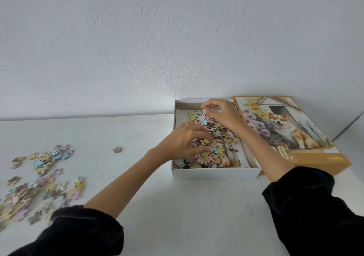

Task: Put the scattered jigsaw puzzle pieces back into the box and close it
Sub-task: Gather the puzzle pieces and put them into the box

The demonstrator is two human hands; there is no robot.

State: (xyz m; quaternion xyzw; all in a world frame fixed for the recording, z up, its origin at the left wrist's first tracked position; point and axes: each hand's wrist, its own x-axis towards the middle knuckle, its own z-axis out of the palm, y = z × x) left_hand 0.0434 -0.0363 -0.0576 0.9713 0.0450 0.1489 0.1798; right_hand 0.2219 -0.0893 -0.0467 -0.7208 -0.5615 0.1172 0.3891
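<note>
Open white box (214, 174): heaped with puzzle pieces (215, 135), partly covered by both hands. The left hand (183, 140) is over the heap's near side, fingers curled downward. The right hand (221, 114) is at its far side, fingertips drawn together. Whether either grips anything cannot be determined. Blurred loose pieces (41, 177) lie well left of the box, cut off at the frame edge. The lid (315, 157) sits just right of the box.
</note>
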